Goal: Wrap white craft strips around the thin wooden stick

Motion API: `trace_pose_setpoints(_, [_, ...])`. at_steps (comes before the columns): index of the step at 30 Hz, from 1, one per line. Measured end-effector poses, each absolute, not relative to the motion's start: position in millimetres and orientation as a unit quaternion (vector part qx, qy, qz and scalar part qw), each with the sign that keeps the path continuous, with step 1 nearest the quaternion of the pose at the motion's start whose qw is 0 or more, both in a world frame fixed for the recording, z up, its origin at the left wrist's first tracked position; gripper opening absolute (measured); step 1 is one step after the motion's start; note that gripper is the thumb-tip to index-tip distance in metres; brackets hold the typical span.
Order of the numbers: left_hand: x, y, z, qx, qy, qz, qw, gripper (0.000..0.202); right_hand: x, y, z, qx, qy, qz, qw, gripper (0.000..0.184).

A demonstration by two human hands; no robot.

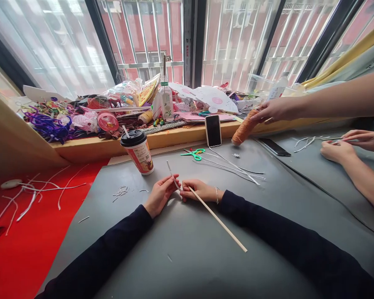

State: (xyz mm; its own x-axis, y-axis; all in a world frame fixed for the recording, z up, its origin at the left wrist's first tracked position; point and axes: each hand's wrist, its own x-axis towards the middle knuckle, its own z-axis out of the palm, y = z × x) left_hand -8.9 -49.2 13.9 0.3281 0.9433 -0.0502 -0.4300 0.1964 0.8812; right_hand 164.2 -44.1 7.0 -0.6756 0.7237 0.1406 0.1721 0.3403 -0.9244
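Note:
My left hand point(162, 193) pinches a thin white strip point(171, 169) near the middle of the grey tabletop. One end of the strip points up past my fingers, and its lower part curves across to my right hand point(202, 191). Wrapped in the fingers of that hand is a pale wooden stick point(220, 220), slanting down to the right. My right fingertips meet the strip, but I cannot tell how firmly they grip it. Small white clippings point(121, 192) lie left of my hands. Beyond them are green-handled scissors point(197, 155) and several long white strips point(233, 168).
A lidded paper cup point(140, 155) stands behind my left hand. A phone point(212, 131) leans on the cluttered sill; another phone point(274, 147) lies flat. Another person's hand point(277, 110) holds an orange twine spool point(244, 128). More hands point(345, 147) work at right. A cable point(318, 185) crosses the table.

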Motion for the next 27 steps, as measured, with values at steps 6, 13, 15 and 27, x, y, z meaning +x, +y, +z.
trace_pose_setpoints(6, [-8.1,-50.2,16.6,0.397,0.325,0.486,0.707,0.026,165.2,-43.7,7.5,-0.294,-0.777,0.486,0.272,0.038])
trace_pose_setpoints(13, [-8.6,-50.1,18.0,0.409,0.323,0.475,0.709,0.027,165.3,-43.3,6.2,-0.293,-0.784,0.472,0.277,0.037])
trace_pose_setpoints(15, [-9.1,-49.6,17.7,0.413,0.324,0.47,0.71,0.027,165.1,-43.0,5.0,-0.294,-0.787,0.466,0.278,0.035])
trace_pose_setpoints(27, [-8.0,-49.5,17.8,0.407,0.341,0.478,0.7,0.026,164.9,-45.1,8.2,-0.296,-0.783,0.472,0.278,0.034])
